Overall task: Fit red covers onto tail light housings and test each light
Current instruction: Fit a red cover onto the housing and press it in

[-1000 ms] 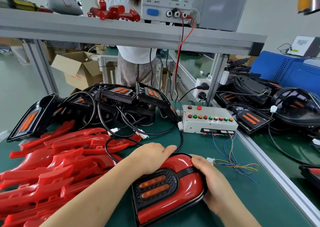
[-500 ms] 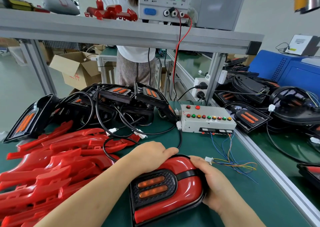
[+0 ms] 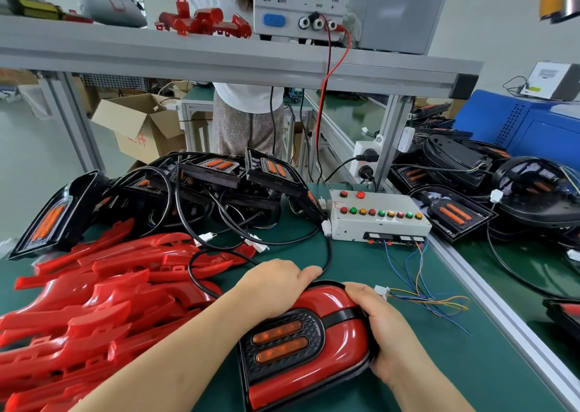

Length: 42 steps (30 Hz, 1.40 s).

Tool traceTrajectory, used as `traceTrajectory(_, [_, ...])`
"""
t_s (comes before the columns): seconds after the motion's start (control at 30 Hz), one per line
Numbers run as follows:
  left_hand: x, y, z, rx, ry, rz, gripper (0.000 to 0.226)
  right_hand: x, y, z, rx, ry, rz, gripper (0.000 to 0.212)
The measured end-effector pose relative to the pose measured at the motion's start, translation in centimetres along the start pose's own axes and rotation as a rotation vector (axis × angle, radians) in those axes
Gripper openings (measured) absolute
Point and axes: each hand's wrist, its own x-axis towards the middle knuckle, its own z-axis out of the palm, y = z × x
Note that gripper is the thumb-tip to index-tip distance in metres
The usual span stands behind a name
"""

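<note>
A tail light [image 3: 314, 355] with a glossy red cover and two orange lenses lies on the green mat near the front. My left hand [image 3: 273, 283] presses down on its far left corner, fingers fairly flat over the cover. My right hand [image 3: 383, 327] wraps around its right end, fingers curled under the rim. A black cable runs from the light toward the white test box [image 3: 376, 220] with its row of coloured buttons. A heap of loose red covers [image 3: 94, 301] fills the left. Bare black housings [image 3: 207, 185] pile up behind them.
A white connector with coloured wires [image 3: 417, 298] lies right of my hands. A power supply [image 3: 301, 3] stands on the overhead shelf. More black housings [image 3: 502, 191] crowd the neighbouring bench to the right. A person in a white top [image 3: 248, 119] stands behind the bench.
Both hands stay clamped on the same tail light; it has barely shifted. The view has tilted slightly.
</note>
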Motion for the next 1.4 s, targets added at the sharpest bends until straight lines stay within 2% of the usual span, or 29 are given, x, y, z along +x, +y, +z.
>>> traceTrajectory(0.37, [-0.3,0.5,0.3,-0.056,0.064,-0.053,0.069,0.3,0.0,-0.2,-0.099,0.018,-0.067,0.019])
traceTrajectory(0.53, [-0.5,0.3,0.3,-0.049,0.074,-0.07,0.07,0.2,-1.0,-0.7,-0.145,-0.089,0.069,0.048])
traceTrajectory(0.63, [-0.5,0.8,0.0,-0.012,0.1,-0.054,0.068,0.4,-2.2,-1.2,-0.254,-0.167,0.123,0.059])
traceTrajectory(0.7, [-0.4,1.5,-0.2,0.028,0.125,-0.039,0.065,0.7,-2.9,-0.9,-0.464,-0.107,0.05,0.056])
traceTrajectory(0.8, [-0.3,2.4,-0.5,0.067,0.17,-0.027,0.054,1.6,-3.2,0.1,-0.966,-0.029,-0.224,0.049])
traceTrajectory(0.87, [-0.2,2.5,-0.5,0.066,0.185,-0.037,0.052,2.1,-3.2,0.5,-1.129,-0.001,-0.32,0.044])
traceTrajectory(0.97, [-0.1,2.2,-0.3,0.061,0.17,-0.055,0.057,2.6,-3.0,0.7,-1.223,0.036,-0.369,0.038])
traceTrajectory(1.13, [-0.2,1.8,-0.3,0.031,0.179,-0.036,0.061,2.9,-2.6,0.5,-1.22,0.098,-0.436,0.036])
traceTrajectory(1.23, [-0.4,0.9,-0.6,-0.029,0.098,-0.027,0.054,3.0,-2.6,0.6,-1.195,0.092,-0.43,0.038])
traceTrajectory(1.3, [-0.6,0.7,-0.6,-0.043,0.033,-0.04,0.057,3.0,-2.8,0.7,-1.203,0.086,-0.422,0.039])
traceTrajectory(1.4, [-0.8,0.8,-0.4,-0.044,0.029,-0.087,0.062,2.9,-2.8,0.9,-1.218,0.08,-0.416,0.043])
